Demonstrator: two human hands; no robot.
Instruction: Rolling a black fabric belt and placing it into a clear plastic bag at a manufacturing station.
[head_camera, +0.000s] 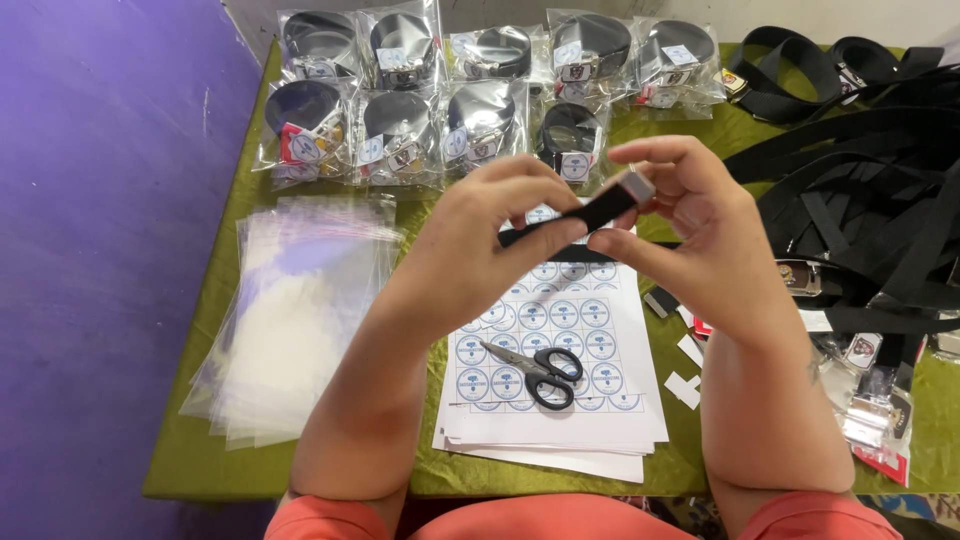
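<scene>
My left hand (490, 235) and my right hand (690, 215) meet above the green table (240, 240), both gripping the end of a black webbing belt (585, 215). A small metal tip (637, 187) sits on the belt end, pinched by my right fingers. The belt runs off to the right toward a heap of loose black belts (870, 190). Under my hands lies a stack of paper sheets printed with round blue stickers (560, 330), with black-handled scissors (535, 370) resting on it.
Two rows of bagged coiled belts (450, 90) line the table's far edge. A pile of clear plastic bags (295, 310) lies at left. Loose buckles and tags (870, 390) sit at right. A purple floor borders the table's left side.
</scene>
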